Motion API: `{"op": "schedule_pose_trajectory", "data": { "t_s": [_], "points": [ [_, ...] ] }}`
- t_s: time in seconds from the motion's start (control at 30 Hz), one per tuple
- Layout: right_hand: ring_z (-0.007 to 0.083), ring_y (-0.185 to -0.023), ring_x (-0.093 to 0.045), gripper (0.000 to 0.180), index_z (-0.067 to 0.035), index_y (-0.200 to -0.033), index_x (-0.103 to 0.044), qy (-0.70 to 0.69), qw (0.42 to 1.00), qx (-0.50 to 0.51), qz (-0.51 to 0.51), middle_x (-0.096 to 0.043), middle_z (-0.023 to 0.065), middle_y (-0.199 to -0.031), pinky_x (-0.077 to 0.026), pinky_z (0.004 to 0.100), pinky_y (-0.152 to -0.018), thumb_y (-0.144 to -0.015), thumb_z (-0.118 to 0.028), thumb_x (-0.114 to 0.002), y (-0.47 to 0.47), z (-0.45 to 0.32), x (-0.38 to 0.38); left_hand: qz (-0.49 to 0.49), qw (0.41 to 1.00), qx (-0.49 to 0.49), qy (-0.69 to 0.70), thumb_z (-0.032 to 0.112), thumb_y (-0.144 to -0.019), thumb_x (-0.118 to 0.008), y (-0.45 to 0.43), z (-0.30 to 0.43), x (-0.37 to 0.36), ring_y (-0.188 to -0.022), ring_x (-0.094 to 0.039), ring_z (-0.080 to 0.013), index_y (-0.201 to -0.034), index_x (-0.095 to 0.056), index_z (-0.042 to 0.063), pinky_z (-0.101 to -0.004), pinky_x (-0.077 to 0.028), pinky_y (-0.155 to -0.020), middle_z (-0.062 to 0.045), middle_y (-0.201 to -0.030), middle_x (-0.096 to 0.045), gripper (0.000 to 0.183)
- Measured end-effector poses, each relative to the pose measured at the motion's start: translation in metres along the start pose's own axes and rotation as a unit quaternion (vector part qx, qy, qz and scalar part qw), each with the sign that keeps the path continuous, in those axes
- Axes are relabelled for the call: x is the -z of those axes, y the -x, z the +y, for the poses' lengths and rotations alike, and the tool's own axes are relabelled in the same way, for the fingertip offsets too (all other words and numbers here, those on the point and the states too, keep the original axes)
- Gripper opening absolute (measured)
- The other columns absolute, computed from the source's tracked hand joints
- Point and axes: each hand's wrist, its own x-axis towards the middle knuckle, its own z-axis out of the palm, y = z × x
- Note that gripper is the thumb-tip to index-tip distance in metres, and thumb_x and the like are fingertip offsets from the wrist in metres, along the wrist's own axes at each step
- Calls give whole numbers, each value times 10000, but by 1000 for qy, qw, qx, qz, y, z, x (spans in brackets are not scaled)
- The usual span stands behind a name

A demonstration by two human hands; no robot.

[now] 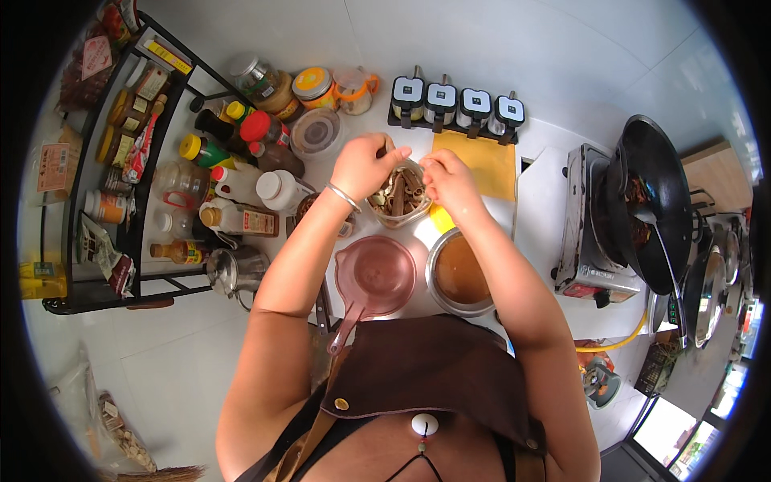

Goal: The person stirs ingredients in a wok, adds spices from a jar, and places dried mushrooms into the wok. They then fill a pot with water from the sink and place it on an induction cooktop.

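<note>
A clear plastic container (393, 222) holds curled brown bark pieces (399, 194), which look like cinnamon, along with paler dried bits. Over its far left rim is my left hand (366, 167), fingers curled and thumb pointing right. Something dark shows beside those fingers, too small to tell what it is. At the container's right rim my right hand (449, 182) has its fingers bent together towards the left thumb. Whether either hand grips anything is hidden. Nearer my body sit a translucent pink ladle (376, 274) and a metal pot (430, 274) of brown liquid (462, 271).
Bottles and jars (283, 190) crowd the left side beside a black rack (90, 169). A seasoning-jar set (455, 108) stands at the back. Right of the counter, a black wok (656, 150) with a metal spatula (662, 247) rests on a gas stove (581, 223).
</note>
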Motion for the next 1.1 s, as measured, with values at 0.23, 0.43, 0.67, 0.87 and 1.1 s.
{"op": "schedule_pose_trajectory", "data": {
  "t_s": [0.23, 0.43, 0.67, 0.87, 1.1],
  "points": [
    [71, -614, -491, 216, -61, -998, -623, 256, 896, 297, 209, -602, 2, -790, -417, 231, -571, -957, -216, -477, 90, -89, 86, -75, 990, -71, -101, 169, -690, -766, 33, -28, 2, -690, -598, -271, -881, -684, 36, -372, -483, -659, -126, -802, -625, 247],
    [81, -616, -495, 220, -45, -1054, -629, 471, 687, 246, 495, -610, 21, -787, -398, 227, -549, -970, -186, -482, 160, -159, 309, -95, 988, -24, -118, 231, -674, -760, 65, -20, 12, -855, -604, -341, -898, -693, 46, -418, -488, -744, -159, -887, -625, 297],
    [330, -1144, -547, 386, -50, -1274, -530, 736, 538, 37, 410, -577, 190, -1218, -426, 378, -940, -919, -202, -546, 180, -138, 388, 3, 984, -120, -131, 91, -732, -641, 85, -38, -18, -792, -607, -326, -947, -642, 52, -405, -500, -692, -123, -840, -602, 218],
    [228, -1011, -613, 227, -64, -1091, -656, 584, 756, 186, 232, -667, 103, -1009, -477, 314, -850, -870, -88, -614, 122, -140, 171, -32, 965, -170, -196, 75, -734, -551, 92, -37, -29, -683, -614, -291, -963, -619, 88, -383, -502, -583, -93, -766, -567, 240],
    [295, -998, -598, 210, -6, -985, -660, 510, 802, 312, -3, -661, 118, -1004, -468, 370, -875, -800, 32, -570, 52, -116, 24, -40, 959, -155, -235, 76, -721, -578, 113, -33, -33, -656, -618, -239, -1072, -631, 68, -345, -504, -533, -83, -848, -597, 355]
  ]
}}
